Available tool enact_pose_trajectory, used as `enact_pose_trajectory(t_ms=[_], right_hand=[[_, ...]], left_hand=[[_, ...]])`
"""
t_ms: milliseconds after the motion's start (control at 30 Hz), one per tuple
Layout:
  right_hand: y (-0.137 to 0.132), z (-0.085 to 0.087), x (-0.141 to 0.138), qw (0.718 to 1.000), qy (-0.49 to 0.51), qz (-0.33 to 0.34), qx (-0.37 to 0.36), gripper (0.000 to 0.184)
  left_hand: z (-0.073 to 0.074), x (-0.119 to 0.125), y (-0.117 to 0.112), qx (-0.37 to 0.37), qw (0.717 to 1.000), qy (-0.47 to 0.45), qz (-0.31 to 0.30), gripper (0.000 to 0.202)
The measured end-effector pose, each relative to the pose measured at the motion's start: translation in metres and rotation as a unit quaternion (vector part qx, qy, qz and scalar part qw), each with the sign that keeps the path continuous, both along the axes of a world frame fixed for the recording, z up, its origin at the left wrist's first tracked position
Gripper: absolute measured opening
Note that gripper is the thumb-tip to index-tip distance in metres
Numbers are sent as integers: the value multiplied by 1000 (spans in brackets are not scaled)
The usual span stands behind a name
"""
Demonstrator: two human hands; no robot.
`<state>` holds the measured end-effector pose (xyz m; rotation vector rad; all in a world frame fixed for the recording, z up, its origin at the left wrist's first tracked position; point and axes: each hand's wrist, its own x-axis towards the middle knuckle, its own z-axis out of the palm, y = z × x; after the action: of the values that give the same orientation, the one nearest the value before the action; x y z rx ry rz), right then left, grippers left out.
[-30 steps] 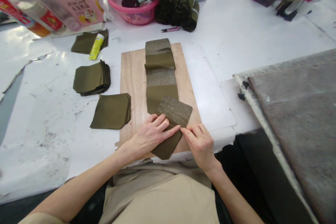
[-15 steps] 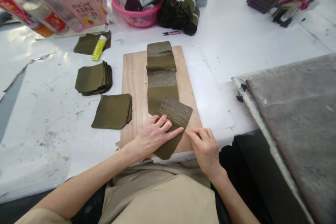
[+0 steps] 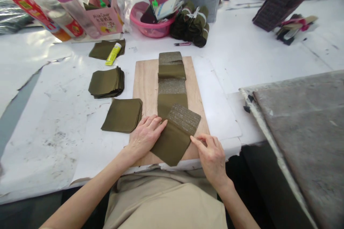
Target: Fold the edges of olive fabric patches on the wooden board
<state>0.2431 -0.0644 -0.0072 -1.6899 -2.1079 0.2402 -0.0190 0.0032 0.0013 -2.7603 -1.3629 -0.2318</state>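
An olive fabric piece [image 3: 172, 143] with a speckled grey band lies tilted at the near end of a wooden board [image 3: 145, 75]. My left hand [image 3: 145, 134] rests flat at its left edge, fingers stretched out and one fingertip on the seam by the band. At the right edge, my right hand [image 3: 212, 154] has thumb and forefinger pinched on the piece, its other fingers curled. Beyond it, a column of overlapping olive pieces [image 3: 172, 102] with similar bands runs up the board, its near end partly covered by the tilted piece.
Olive fabric stacks [image 3: 122, 114] lie left of the board, with a yellow tube [image 3: 113, 54] on the farthest. Behind stand a pink basin [image 3: 153, 30], tied fabric rolls [image 3: 197, 21] and thread snips [image 3: 182, 44]. A grey-covered surface [image 3: 301, 121] is at right.
My left hand has drawn back to the left from across the fabric piece to its left edge, uncovering its middle. My right hand stays at the right edge. The camera view has shifted.
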Motion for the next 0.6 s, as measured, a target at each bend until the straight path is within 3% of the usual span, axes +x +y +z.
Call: enact_pose_trajectory(t_ms=[200,433,600], right_hand=[[13,13,-9,999,35,-4,14,23],[35,11,-39,1000,-18,22,3,10],[46,14,-40,999,-17,28,29,21]], left_hand=[[6,-8,1,40,995,-75,58,20],[-1,-2,-2,-12,995,-94,43,18],[-4,-1,-6,-37,992,-110,59,12]])
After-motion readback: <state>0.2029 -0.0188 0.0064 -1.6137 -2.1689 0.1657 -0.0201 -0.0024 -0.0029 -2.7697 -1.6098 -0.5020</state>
